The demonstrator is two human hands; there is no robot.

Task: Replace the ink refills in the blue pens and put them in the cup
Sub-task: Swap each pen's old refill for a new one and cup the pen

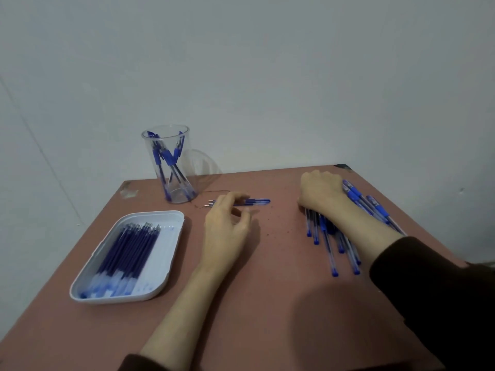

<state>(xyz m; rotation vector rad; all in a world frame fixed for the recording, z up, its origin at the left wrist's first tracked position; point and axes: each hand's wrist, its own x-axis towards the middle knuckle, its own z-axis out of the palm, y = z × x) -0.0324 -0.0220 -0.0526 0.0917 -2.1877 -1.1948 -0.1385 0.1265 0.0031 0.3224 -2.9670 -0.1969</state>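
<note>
A clear plastic cup stands at the back left of the table with several blue pens in it. A white tray at the left holds several dark blue refills. A few loose refills lie near the middle, just beyond my left hand, whose fingers are curled and apart, hovering over them. My right hand rests palm down on a pile of blue pens at the right; whether it grips one is hidden.
The reddish-brown table ends at a grey wall right behind the cup. A second clear cup lies tipped behind the upright one. The table's right edge runs close to the pen pile.
</note>
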